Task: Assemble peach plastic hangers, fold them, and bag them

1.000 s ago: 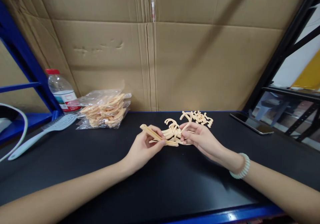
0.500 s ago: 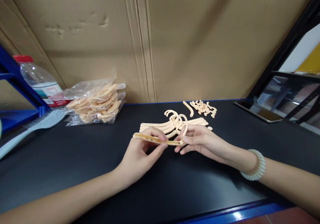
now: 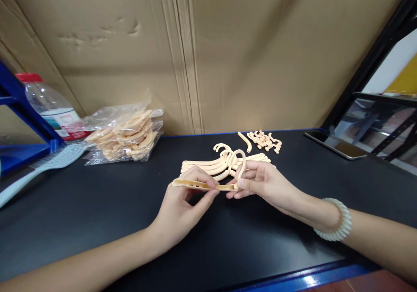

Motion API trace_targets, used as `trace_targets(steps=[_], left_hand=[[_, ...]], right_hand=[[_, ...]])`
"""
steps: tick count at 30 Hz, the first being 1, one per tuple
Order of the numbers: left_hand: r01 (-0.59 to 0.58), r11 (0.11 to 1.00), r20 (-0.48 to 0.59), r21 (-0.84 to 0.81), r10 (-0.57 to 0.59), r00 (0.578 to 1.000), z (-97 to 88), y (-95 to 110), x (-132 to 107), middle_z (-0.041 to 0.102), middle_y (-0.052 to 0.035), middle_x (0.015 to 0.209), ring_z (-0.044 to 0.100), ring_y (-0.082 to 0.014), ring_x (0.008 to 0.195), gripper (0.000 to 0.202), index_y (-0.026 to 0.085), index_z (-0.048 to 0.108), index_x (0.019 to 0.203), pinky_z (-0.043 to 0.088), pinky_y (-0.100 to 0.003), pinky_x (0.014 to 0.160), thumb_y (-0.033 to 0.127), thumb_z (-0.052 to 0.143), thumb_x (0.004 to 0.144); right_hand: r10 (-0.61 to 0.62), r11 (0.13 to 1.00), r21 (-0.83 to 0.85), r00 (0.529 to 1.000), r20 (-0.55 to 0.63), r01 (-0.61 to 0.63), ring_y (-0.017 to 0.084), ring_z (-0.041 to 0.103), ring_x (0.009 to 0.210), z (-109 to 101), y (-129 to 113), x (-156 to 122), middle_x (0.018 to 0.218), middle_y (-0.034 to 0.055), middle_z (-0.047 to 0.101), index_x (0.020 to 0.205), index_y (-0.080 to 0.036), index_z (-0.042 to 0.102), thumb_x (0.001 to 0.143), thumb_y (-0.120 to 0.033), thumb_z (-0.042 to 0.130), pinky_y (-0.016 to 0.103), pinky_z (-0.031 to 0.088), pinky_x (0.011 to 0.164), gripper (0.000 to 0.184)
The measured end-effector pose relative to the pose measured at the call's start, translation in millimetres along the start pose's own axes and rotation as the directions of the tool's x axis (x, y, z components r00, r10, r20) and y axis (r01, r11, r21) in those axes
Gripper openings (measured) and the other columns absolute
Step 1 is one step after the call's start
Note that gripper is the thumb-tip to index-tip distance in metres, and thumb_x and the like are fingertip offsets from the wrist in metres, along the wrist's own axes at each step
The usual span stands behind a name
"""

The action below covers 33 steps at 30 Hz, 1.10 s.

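Observation:
My left hand (image 3: 190, 196) pinches a cream plastic hanger arm (image 3: 192, 184), its hollow side with small slots facing me. At the arm's right end, my right hand (image 3: 260, 180) grips a curved hanger hook (image 3: 241, 158) of the same colour between thumb and fingers. Hook and arm end meet at my right fingertips; whether they are locked together I cannot tell. Just behind both hands lies a stack of assembled cream hangers (image 3: 203, 165), partly hidden by my fingers.
Beyond the hangers lie a single hanger arm (image 3: 245, 142) and a pile of small hooks (image 3: 264, 140). A plastic bag of cream parts (image 3: 127, 133), a hairbrush (image 3: 61, 156) and a red-capped bottle (image 3: 48, 101) stand left. At right is a phone (image 3: 335, 144); cardboard (image 3: 260, 57) closes the back.
Both hands keep their hold on the arm and the hook. My right wrist has lowered slightly and its fingers have closed a little more around the joint.

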<state>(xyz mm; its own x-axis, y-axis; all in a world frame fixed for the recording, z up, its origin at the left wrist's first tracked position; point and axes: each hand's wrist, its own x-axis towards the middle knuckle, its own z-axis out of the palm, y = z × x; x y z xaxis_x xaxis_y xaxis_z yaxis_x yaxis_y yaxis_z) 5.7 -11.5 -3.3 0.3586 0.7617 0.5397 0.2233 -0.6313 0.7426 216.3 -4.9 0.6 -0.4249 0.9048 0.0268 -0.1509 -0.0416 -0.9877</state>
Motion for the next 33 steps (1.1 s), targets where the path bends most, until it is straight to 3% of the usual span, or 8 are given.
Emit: trace_targets(steps=[8,11,15,20,24,27,30,33], left_hand=[[0.115,0.979,-0.060,-0.170,-0.126,0.990,8.7,8,-4,0.059,0.0001,0.083,0.060,-0.0129,0.076,0.007,0.021,0.059,0.080,0.050,-0.021,0.065,0.016,0.063,0.082],[0.179,0.945,-0.121,-0.274,-0.219,0.968,8.8,8,-2,0.059,0.0013,0.085,0.060,-0.0124,0.078,0.010,0.021,0.058,0.083,0.051,-0.022,0.069,0.016,0.066,0.079],[0.234,0.896,-0.161,-0.377,-0.312,0.936,9.6,8,1,0.063,0.0001,0.091,0.062,-0.0152,0.089,0.020,0.022,0.055,0.094,0.053,-0.024,0.076,0.020,0.068,0.079],[0.320,0.848,-0.037,-0.423,-0.369,0.929,15.4,11,0,0.066,-0.0003,0.094,0.064,-0.0167,0.092,0.040,0.024,0.049,0.108,0.054,-0.029,0.081,0.021,0.072,0.076],[0.385,0.786,0.021,-0.484,-0.429,0.903,15.9,11,2,0.070,0.0000,0.080,0.067,-0.0152,0.080,0.034,0.020,0.050,0.095,0.053,-0.029,0.080,0.021,0.075,0.072],[0.433,0.739,0.019,-0.516,-0.496,0.868,12.9,8,4,0.071,-0.0003,0.076,0.066,-0.0134,0.077,0.033,0.019,0.049,0.090,0.051,-0.026,0.077,0.021,0.077,0.071],[0.448,0.706,0.016,-0.548,-0.527,0.850,10.3,7,5,0.068,0.0025,0.074,0.064,-0.0112,0.075,0.033,0.019,0.050,0.089,0.050,-0.024,0.076,0.020,0.077,0.071],[0.444,0.694,0.015,-0.566,-0.530,0.848,9.5,6,4,0.067,0.0031,0.075,0.064,-0.0114,0.077,0.033,0.019,0.049,0.091,0.049,-0.024,0.076,0.021,0.077,0.072]], right_hand=[[-0.062,0.998,-0.013,0.995,-0.083,0.061,0.019,0.071,0.063,8,0,-2,0.070,0.0014,0.067,0.082,-0.014,0.058,0.070,-0.031,0.077,0.029,0.059,0.062,0.028],[-0.076,0.997,-0.003,0.994,-0.074,0.076,0.018,0.071,0.066,9,-1,-3,0.075,0.0026,0.068,0.080,-0.015,0.057,0.072,-0.031,0.076,0.028,0.058,0.061,0.026],[-0.129,0.991,-0.032,0.988,-0.089,0.127,0.013,0.063,0.063,11,-2,-3,0.077,0.0018,0.063,0.074,-0.016,0.058,0.070,-0.033,0.077,0.021,0.052,0.046,0.026],[-0.104,0.991,-0.098,0.992,-0.076,0.096,0.007,0.048,0.048,17,4,-2,0.060,-0.0035,0.052,0.075,-0.015,0.061,0.072,-0.038,0.075,0.017,0.044,0.038,0.027],[-0.102,0.983,-0.153,0.994,-0.025,0.097,0.010,0.055,0.052,16,4,-1,0.063,-0.0004,0.058,0.079,-0.013,0.064,0.074,-0.038,0.072,0.021,0.050,0.043,0.027],[-0.155,0.967,-0.214,0.985,-0.071,0.137,0.012,0.060,0.058,-1,-7,5,0.075,0.0043,0.065,0.097,-0.013,0.066,0.076,-0.038,0.069,0.025,0.053,0.049,0.033],[-0.343,0.829,-0.513,0.927,-0.155,0.221,0.014,0.061,0.060,-37,-20,19,0.080,0.0063,0.068,0.107,-0.015,0.067,0.082,-0.037,0.062,0.031,0.054,0.056,0.033],[-0.516,0.370,-0.897,0.856,0.020,0.244,0.022,0.060,0.082,-78,-25,39,0.088,0.0083,0.070,0.097,-0.020,0.072,0.084,-0.027,0.058,0.039,0.052,0.072,0.020]])
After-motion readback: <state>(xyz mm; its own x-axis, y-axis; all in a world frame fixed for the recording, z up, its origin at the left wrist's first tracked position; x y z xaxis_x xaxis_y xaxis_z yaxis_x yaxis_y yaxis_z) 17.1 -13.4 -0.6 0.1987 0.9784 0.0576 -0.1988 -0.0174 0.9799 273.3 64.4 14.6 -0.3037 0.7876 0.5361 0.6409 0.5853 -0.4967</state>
